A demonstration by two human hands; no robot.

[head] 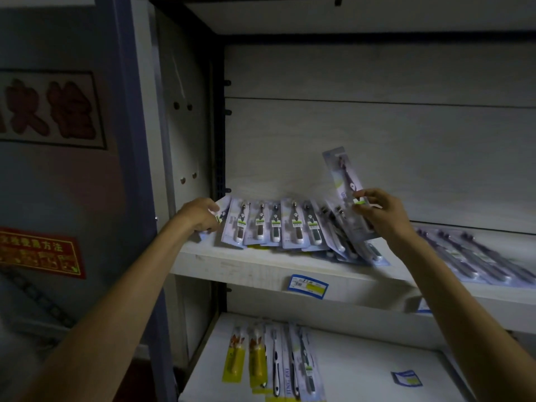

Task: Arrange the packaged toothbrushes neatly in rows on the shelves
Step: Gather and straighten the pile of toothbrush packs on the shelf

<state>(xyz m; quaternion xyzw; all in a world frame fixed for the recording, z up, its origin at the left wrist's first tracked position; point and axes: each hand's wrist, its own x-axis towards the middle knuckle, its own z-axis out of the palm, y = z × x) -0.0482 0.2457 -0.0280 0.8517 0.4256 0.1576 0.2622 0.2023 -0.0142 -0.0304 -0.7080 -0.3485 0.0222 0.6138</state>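
Two hands work the middle shelf (261,269): the right hand (380,216) pinches a raised toothbrush pack (345,181) by its lower card edge, while the left hand (200,214) grips the leftmost pack (223,210) of the row (278,224) near the shelf's left end. The packs look light, flat and slick, likely bending, so edge pinches suit them.

Above the row of packaged toothbrushes (278,224) the middle shelf (255,266) has open room up to the shelf board overhead (362,15), broken only by the one raised pack (346,181) in the right hand (380,211). The left hand (200,214) fills the gap between the row and the cabinet's side panel (185,126). Further right, flat packs (475,256) cover the board, while the lower shelf (362,369) lies bare beside its own packs (275,361)
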